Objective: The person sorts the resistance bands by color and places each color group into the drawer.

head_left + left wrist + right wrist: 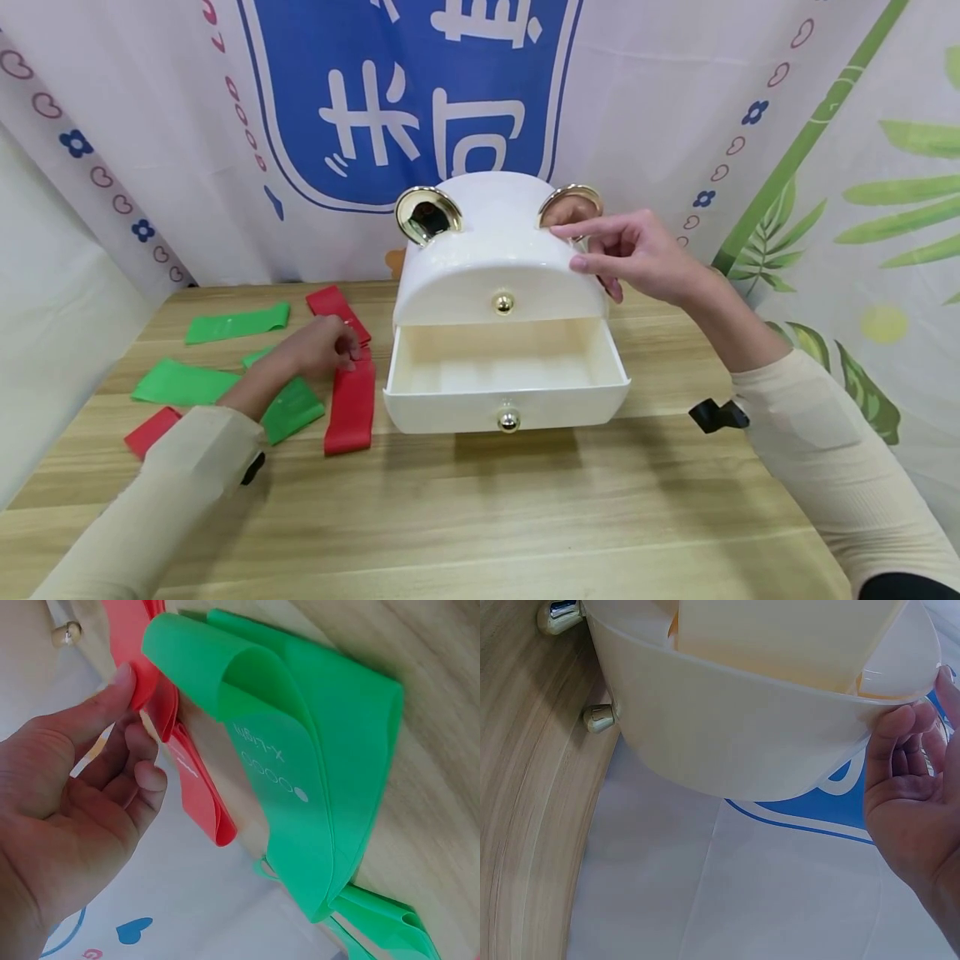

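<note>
A white plastic two-drawer box (501, 242) with gold round ears stands on the table, its lower drawer (517, 411) pulled out and bare inside. My right hand (637, 254) rests at its upper right corner, index finger on top near the ear, thumb against the front edge; other fingers bend beside the wall (735, 735). Left of the box, my left hand (324, 346) pinches the upper end of a flat red resistance band (351, 408) between thumb and finger. Another red band (337, 310) lies just beyond. Near this hand is a folded green band (307, 765) marked X-Light.
More green bands (238, 323) and a red one (150, 432) lie on the wooden table (480, 533) at the left. Behind the box hangs a white printed cloth (637, 100) with a blue panel. The upper drawer's gold knob (503, 303) faces forward.
</note>
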Demonstrator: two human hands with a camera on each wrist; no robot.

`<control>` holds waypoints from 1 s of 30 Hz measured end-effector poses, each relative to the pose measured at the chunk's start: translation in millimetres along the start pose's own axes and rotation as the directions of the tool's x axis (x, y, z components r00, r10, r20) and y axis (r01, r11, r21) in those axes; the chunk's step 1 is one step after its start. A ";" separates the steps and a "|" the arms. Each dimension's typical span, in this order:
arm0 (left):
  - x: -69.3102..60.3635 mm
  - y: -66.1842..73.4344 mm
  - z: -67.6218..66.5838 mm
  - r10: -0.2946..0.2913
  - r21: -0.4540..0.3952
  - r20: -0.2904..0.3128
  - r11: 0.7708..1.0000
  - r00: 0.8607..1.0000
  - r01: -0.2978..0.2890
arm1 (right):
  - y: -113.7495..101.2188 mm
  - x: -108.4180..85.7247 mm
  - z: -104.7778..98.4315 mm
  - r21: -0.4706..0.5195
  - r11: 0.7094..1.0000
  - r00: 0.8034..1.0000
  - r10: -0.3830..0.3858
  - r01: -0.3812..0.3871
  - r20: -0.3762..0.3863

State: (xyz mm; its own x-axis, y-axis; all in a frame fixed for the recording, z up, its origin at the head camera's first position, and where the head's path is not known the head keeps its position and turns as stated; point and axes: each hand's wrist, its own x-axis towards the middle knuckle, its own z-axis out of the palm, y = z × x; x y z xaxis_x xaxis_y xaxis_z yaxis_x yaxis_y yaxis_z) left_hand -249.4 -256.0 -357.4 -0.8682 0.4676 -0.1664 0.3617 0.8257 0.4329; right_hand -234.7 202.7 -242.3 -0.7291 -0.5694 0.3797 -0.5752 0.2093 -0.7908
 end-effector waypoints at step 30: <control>-5.2 -4.1 -8.7 0.043 0.011 -0.100 0.999 0.994 -0.042 | 0.5 0.7 0.3 0.014 1.000 1.000 -0.005 0.004 0.001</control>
State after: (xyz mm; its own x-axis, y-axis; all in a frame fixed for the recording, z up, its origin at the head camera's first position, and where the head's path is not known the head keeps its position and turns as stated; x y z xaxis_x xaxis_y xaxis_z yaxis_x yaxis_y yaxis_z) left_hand -249.4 -264.6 -350.6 -0.8814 0.4688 -0.0579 0.4018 0.8085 0.4300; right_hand -235.3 202.1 -242.5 -0.7260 -0.5715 0.3826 -0.5733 0.1958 -0.7956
